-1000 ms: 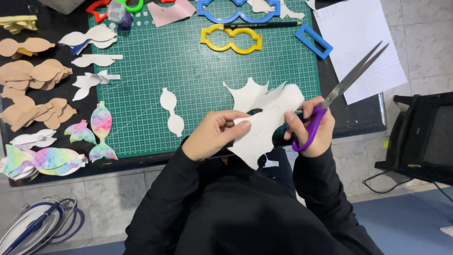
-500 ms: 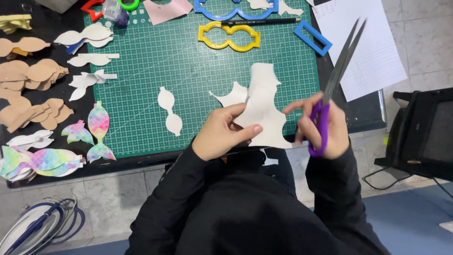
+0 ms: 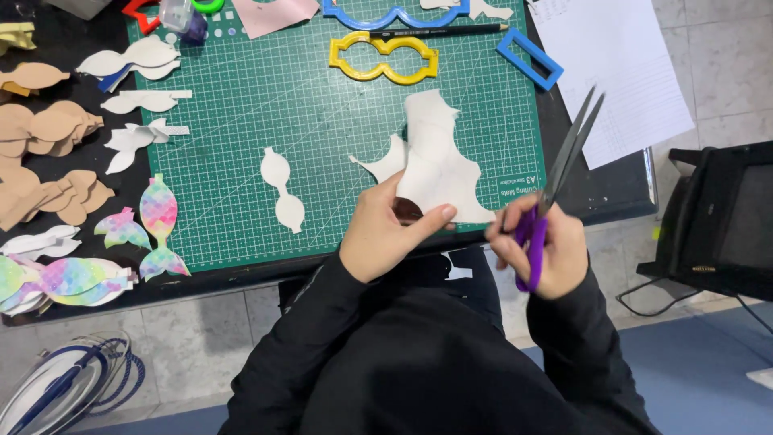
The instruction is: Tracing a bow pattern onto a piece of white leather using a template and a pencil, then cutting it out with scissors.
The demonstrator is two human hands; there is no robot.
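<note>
The green cutting mat (image 3: 322, 121) is lying mostly bare at its middle. You are holding the white scrap sheet (image 3: 435, 161) over its near right edge, your left hand (image 3: 385, 229) pinching it thumb over fingers. Your right hand (image 3: 543, 250) is gripping the purple scissors (image 3: 551, 193), fingers curled, blades nearly together, just right of the sheet.

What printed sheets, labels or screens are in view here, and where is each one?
White printed sheet: top right, lying partly over the table edge, rectangular, faint grey lines.
Green cutting mat: table centre, white grid, small white label block near its lower right corner.
No screens or packages in view.
</note>
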